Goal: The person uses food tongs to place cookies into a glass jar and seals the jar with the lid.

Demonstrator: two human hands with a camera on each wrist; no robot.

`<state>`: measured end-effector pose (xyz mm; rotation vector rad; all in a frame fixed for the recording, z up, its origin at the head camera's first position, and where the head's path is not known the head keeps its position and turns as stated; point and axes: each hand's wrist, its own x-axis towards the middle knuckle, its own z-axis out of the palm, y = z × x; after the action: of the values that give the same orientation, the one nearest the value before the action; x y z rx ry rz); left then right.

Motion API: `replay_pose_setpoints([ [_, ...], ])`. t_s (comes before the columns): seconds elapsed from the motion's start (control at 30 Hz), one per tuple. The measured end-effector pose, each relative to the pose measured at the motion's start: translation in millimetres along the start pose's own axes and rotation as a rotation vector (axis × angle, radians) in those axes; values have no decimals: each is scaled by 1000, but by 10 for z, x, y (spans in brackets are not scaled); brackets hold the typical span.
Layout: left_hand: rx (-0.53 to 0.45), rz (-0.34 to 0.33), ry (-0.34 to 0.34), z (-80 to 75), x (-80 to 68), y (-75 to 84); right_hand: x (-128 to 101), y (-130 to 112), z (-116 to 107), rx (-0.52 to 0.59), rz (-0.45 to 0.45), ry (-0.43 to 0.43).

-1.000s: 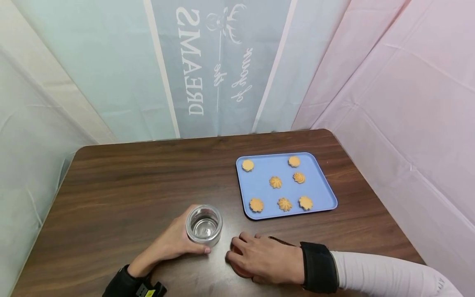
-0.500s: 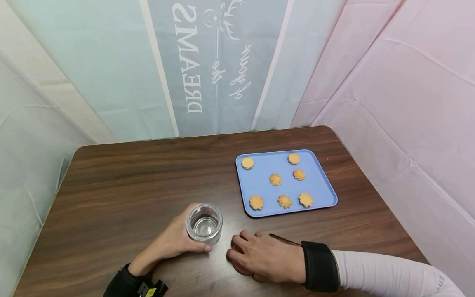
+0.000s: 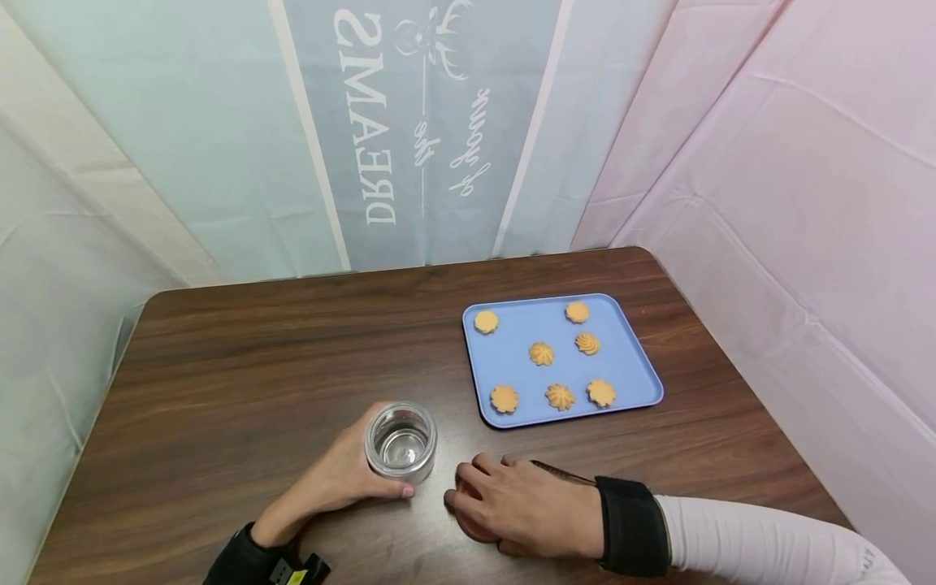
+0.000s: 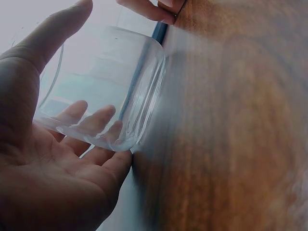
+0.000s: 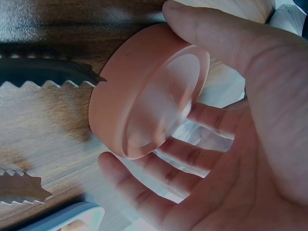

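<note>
Nearest the person, at about six o'clock on the dark wood-grain table (image 3: pixel 241 366), both hands rest on the tabletop. The right hand (image 3: pixel 522 508) lies palm-down over a salmon-pink round lid (image 5: pixel 147 91), thumb and fingers curved around its rim; in the head view only a sliver of the lid (image 3: pixel 468 530) shows beneath the hand. A serrated dark tool (image 5: pixel 45 72) lies against the lid, its type unclear. Just beside it, toward nine o'clock, the left hand (image 3: pixel 340 479) wraps its thumb and fingers round a clear glass jar (image 3: pixel 400 443). The jar stands upright and open-mouthed, with nothing in it that I can see.

Farther out, toward one o'clock from the hands and well apart from them, sits a blue tray (image 3: pixel 504 370) holding seven small swirled cookies (image 3: pixel 560 396), spread out singly.

Beyond the table's far edge hang draped plastic sheets: pale blue at twelve o'clock with mirrored white lettering (image 3: pixel 369 114), pink (image 3: pixel 790 187) toward three o'clock.
</note>
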<state>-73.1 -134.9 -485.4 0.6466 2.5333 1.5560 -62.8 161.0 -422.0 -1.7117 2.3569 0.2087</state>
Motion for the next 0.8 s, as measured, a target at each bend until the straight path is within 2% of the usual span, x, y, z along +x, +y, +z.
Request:
replay_pose_setpoints([
  [0.33, 25, 18, 1, 18, -21, -20, -81, -23, -8, 7, 27, 62],
  [0.5, 14, 22, 6, 11, -17, -8, -152, 1, -40, 4, 73, 94],
  [0.8, 30, 39, 12, 0, -5, 0, -332, 67, -131, -15, 171, 92],
])
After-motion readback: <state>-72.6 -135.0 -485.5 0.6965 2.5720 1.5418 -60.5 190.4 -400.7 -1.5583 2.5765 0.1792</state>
